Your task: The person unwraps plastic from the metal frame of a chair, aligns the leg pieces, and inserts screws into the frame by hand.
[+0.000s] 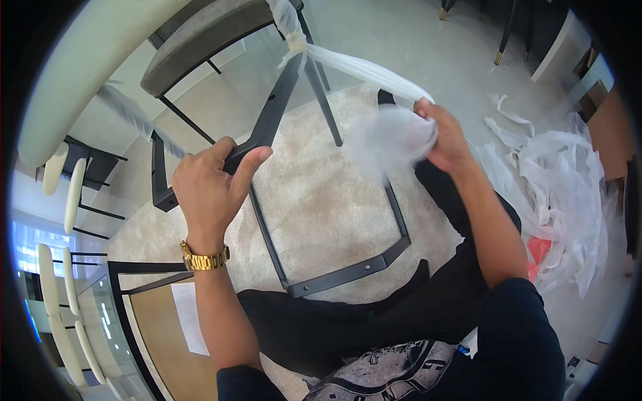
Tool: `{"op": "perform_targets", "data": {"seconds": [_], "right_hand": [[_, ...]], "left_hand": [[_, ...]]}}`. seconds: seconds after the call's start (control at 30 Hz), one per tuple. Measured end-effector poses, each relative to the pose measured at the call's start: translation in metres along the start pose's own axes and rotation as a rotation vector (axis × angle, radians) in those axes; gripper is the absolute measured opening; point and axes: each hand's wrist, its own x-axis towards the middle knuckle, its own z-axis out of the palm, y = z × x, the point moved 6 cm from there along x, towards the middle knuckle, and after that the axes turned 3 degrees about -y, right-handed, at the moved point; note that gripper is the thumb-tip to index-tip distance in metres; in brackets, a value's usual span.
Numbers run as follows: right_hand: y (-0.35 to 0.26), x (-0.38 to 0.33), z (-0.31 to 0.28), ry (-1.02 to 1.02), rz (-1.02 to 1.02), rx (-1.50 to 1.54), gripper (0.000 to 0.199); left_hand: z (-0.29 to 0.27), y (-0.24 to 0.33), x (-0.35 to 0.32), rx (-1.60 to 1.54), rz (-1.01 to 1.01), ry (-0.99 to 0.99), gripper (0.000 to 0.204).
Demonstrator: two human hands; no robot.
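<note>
My left hand [212, 184], with a gold watch on its wrist, is closed around the angled end of a black metal leg frame [273, 110]. Translucent white plastic wrap [374, 73] winds round the far end of that frame and stretches taut from there to the right. My right hand [448, 137] grips the wrap's loose end, and a bunched part of it hangs blurred beside the fingers. Another black bar [159, 170], partly covered in clear film, stands left of my left hand. A black frame section [341, 277] with bolt holes lies in front of my legs.
A heap of crumpled white plastic [562, 187] with a red piece lies on the floor at right. A grey upholstered chair [200, 50] stands at the far left, near a large cream curved piece [87, 67]. Beneath the frame is a beige rug [321, 214]. White paper [190, 317] lies at lower left.
</note>
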Motion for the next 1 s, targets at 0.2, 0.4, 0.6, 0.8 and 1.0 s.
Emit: {"op": "perform_targets", "data": {"seconds": [0.2,0.4,0.6,0.8,1.0], "right_hand": [[-0.063,0.002,-0.008,-0.254,0.295,-0.894,0.043],[-0.121,0.116,-0.079,0.408,0.119,-1.842,0.060],[-0.094,0.170,0.080,0.177,-0.657,-1.416,0.058],[-0.064,0.155,0.124,0.353,-0.526,-0.827,0.039],[-0.041,0.162,0.114,0.326,-0.376,-0.693,0.024]], "left_hand": [[-0.003,0.007,-0.007,0.003,0.013,-0.048,0.065],[-0.007,0.021,-0.020,-0.037,0.031,-0.040,0.067],[-0.006,0.029,-0.022,-0.050,0.072,-0.029,0.065],[-0.003,0.025,-0.025,-0.072,0.051,-0.006,0.068],[-0.004,0.022,-0.019,-0.054,0.047,0.000,0.068]]}}
